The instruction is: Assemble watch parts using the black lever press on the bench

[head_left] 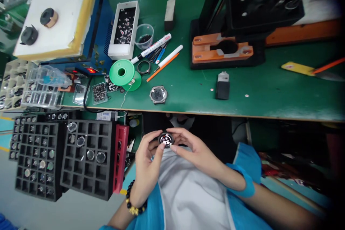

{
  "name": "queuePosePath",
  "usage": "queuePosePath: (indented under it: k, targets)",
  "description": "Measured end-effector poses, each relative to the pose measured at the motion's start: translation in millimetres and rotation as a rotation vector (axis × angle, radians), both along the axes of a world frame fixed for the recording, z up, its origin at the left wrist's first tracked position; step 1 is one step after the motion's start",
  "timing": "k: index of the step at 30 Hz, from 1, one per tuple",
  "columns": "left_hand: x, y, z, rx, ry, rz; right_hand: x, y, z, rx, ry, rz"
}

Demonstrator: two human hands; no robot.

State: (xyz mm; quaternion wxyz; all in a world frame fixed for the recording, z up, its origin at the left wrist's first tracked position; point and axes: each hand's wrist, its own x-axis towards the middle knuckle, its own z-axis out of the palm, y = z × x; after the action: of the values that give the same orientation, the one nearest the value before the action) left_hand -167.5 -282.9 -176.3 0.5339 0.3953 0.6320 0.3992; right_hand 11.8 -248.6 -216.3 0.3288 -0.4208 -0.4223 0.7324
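Note:
Between both hands, just below the bench edge and above the lap, is a round smartwatch body (165,139) with a lit dark face and no strap visible. My left hand (149,156) grips its left side, thumb on the lower rim. From the right, my right hand (190,146) pinches the opposite rim with thumb and fingers. The underside of the watch is hidden by the fingers. On the bench above lies a grey metal watch case (158,94), apart from both hands.
A green spool (122,73), a marker (152,47) and a small parts box (99,92) lie on the bench at left. An orange-and-black press fixture (222,48) stands right, near a black block (222,86). Foam trays (87,172) of watch parts sit lower left.

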Motion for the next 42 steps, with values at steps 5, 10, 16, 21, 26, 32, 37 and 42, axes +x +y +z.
queuePosePath:
  k: [5, 10, 16, 21, 26, 32, 37, 42]
  targets:
    - [0, 0, -0.7, 0.000, 0.024, -0.032, -2, 0, -0.4, 0.019, -0.048, -0.030]
    - [2, 1, -0.6, -0.013, -0.005, -0.035, -5, -5, -1.7, 0.128, -0.224, -0.087]
    - [2, 4, -0.9, 0.004, -0.038, -0.028, -5, -6, 0.1, 0.419, -0.375, -0.156]
    - [1, 6, -4.2, 0.078, 0.031, -0.079, -2, -1, 2.0, 0.627, -0.375, -0.100]
    - [3, 8, -4.8, 0.124, -0.050, -0.042, 1, 0, 1.2, 0.687, -0.412, -0.052]
    - [0, 12, -3.5, 0.052, -0.178, -0.008, 7, 0, 0.7, 0.644, -0.346, 0.004]
    - [-2, 12, -1.8, -0.018, -0.233, 0.002, 12, 1, -0.1, 0.648, -0.318, 0.045]
    - [-3, 9, -2.1, -0.009, -0.227, -0.025, 16, 2, 1.0, 0.642, -0.287, 0.077]
